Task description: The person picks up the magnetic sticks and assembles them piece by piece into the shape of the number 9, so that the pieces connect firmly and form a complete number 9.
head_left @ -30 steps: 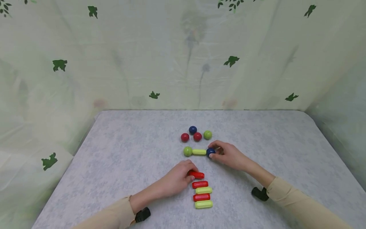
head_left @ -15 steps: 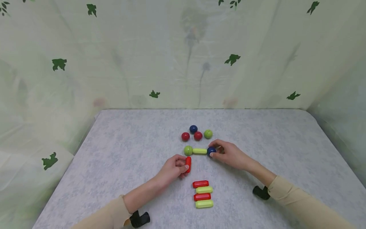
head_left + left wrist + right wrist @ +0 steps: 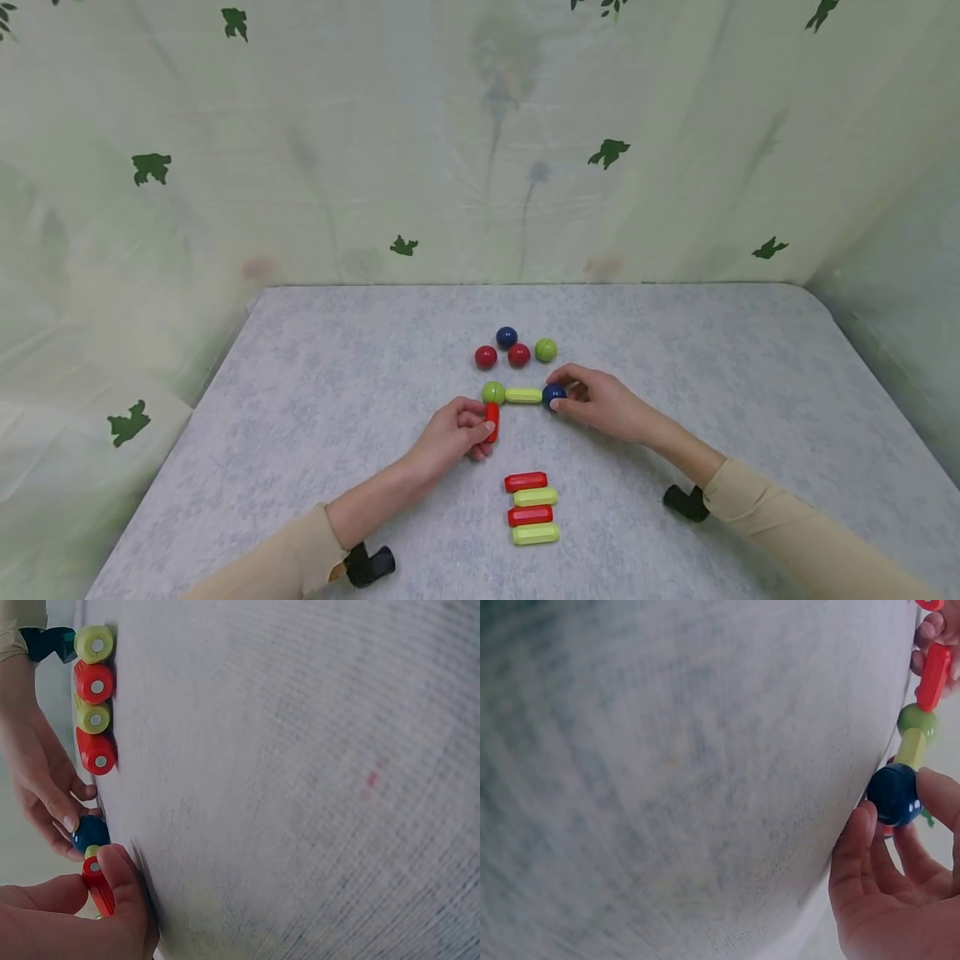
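Note:
My left hand [image 3: 453, 432] pinches a red rod [image 3: 492, 422] between thumb and fingers. The rod points away from me, its far end right at the green ball [image 3: 493, 392]. From that ball a yellow-green rod [image 3: 523, 396] runs right to a dark blue ball [image 3: 553, 395], the three in one line. My right hand [image 3: 603, 404] grips the blue ball with thumb and fingertips. The right wrist view shows the red rod [image 3: 934, 677] meeting the green ball [image 3: 916, 721]. In the left wrist view, a pale round spot marks the near end of the held red rod [image 3: 95, 871].
Behind the joined pieces lie two red balls [image 3: 486, 357], a blue ball [image 3: 507, 337] and a green ball [image 3: 546, 349]. Nearer me, several red and yellow-green rods [image 3: 532, 515] lie stacked in a row on the grey table [image 3: 337, 375]. A printed curtain [image 3: 450, 150] hangs behind.
My left hand has lifted the red rod from the front of the row, turned it lengthwise and brought it up to the green ball. My right hand stays on the blue ball.

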The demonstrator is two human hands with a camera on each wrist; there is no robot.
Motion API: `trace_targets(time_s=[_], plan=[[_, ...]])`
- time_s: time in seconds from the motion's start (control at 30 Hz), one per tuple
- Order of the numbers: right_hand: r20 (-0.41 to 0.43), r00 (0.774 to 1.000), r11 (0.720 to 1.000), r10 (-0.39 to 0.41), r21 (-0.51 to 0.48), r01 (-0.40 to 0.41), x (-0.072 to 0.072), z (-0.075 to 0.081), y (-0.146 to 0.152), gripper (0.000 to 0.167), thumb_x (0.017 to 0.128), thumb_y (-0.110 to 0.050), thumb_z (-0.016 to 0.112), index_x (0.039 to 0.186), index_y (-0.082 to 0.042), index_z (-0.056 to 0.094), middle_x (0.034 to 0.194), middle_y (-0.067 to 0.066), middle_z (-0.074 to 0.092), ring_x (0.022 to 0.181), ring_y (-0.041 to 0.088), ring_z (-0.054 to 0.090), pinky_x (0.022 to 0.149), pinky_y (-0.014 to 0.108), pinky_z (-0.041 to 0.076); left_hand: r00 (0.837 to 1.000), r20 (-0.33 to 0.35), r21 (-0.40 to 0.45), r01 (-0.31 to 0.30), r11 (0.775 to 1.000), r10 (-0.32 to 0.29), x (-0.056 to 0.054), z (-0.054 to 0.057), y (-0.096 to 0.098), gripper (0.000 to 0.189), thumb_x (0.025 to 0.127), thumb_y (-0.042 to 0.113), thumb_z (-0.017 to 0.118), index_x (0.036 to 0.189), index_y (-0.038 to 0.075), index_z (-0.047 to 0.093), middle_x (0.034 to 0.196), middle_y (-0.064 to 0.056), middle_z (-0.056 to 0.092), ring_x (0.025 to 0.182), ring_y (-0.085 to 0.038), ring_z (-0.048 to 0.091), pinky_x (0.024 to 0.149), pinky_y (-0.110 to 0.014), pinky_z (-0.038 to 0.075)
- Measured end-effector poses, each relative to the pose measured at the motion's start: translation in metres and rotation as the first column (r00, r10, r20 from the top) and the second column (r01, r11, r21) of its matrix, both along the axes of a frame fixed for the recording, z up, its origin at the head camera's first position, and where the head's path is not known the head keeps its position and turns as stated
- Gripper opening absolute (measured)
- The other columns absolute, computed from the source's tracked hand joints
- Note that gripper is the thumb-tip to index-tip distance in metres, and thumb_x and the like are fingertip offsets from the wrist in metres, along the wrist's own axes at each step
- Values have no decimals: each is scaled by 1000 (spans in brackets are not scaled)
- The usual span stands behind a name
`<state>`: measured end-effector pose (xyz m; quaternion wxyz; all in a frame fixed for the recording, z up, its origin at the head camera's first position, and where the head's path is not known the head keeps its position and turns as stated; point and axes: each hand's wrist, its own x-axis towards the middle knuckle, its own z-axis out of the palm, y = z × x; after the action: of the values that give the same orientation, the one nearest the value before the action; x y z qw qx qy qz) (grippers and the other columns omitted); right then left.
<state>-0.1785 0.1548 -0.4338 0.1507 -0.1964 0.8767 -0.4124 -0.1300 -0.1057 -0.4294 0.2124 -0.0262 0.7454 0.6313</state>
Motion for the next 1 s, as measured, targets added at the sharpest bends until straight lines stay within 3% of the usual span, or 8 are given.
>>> trace_targets(time_s=[0.23, 0.47, 0.63, 0.77, 0.9, 1.0], plan=[[4, 1000, 1000, 5, -1, -5, 0, 0, 0, 29, 94, -20, 68, 122, -14, 61, 104, -2, 62, 88, 17, 57, 75, 34, 50, 1000, 0, -27, 8, 1000, -8, 0, 3, -3, 36, 96, 9, 60, 128, -5, 47, 88, -12, 65, 71, -21, 63, 71, -31, 54], [1, 1000, 1000, 2, 3, -2, 0, 0, 0, 29, 94, -19, 68, 121, -13, 61, 105, -2, 62, 88, 17, 58, 76, 33, 50, 999, -28, -157, -23, 987, 19, -12, 9, -8, 36, 97, 11, 59, 129, 0, 49, 95, -12, 62, 74, -23, 60, 69, -32, 52], [3, 1000, 1000, 6, 3, -6, -1, 0, 1, 29, 94, -20, 68, 122, -13, 61, 105, -2, 62, 88, 17, 58, 75, 33, 50, 989, -144, -293, -58, 954, 16, -32, 8, -14, 36, 97, 16, 60, 129, 4, 51, 99, -10, 59, 77, -23, 58, 68, -31, 50], [3, 1000, 1000, -3, 7, 3, 0, 1, 0, 29, 94, -19, 68, 122, -13, 61, 105, -2, 62, 88, 17, 57, 75, 33, 49, 966, -255, -370, -58, 927, -41, -56, -1, -21, 41, 95, 16, 63, 132, 4, 48, 105, -8, 58, 88, -22, 57, 77, -32, 50], [2, 1000, 1000, -10, 11, 10, 0, 1, -1, 30, 94, -19, 68, 122, -13, 61, 104, -2, 62, 88, 18, 57, 76, 33, 49, 950, -291, -404, -13, 915, -115, -77, -4, -26, 45, 93, 17, 66, 133, 5, 49, 110, -9, 57, 95, -23, 55, 83, -36, 48], [2, 1000, 1000, -15, 13, 15, 0, 1, -1, 30, 93, -19, 69, 122, -14, 61, 104, -2, 62, 88, 18, 57, 75, 33, 49, 937, -300, -433, 36, 901, -181, -88, -2, -26, 43, 93, 17, 67, 132, 7, 51, 113, -9, 57, 95, -23, 55, 81, -35, 47]])
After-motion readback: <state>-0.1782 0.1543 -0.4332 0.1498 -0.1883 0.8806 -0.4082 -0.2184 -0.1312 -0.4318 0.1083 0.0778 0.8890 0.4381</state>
